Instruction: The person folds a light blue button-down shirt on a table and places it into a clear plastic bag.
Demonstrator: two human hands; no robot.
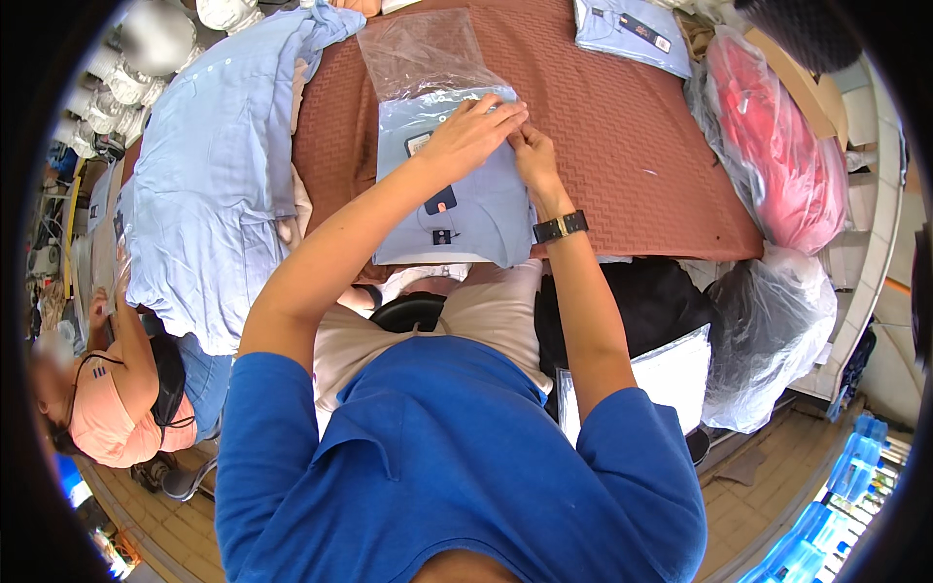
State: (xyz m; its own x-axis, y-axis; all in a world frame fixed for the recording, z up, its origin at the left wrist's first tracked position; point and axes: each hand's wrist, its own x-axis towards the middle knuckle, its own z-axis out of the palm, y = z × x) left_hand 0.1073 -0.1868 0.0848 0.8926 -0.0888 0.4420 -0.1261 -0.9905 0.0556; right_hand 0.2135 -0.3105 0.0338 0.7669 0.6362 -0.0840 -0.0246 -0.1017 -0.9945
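Note:
A folded light blue shirt (466, 219) lies in a clear plastic bag (423, 53) on the brown cloth in front of me. Dark tags (440, 200) show on the shirt, and the bag's loose flap extends past its far end. My left hand (476, 136) reaches across the shirt, its fingers bent over the upper right corner of the bag; its thumb is hidden. Closed in a pinch, my right hand (536, 163) grips the bag's edge just beside the left fingertips. A dark watch is on my right wrist.
A pile of light blue shirts (209, 185) lies at the left, and another folded shirt (632, 37) at the far right. Red bundles in plastic (777, 146) stand by the table's right edge, above a clear-wrapped bag (773, 330). A person (117, 398) sits at the lower left.

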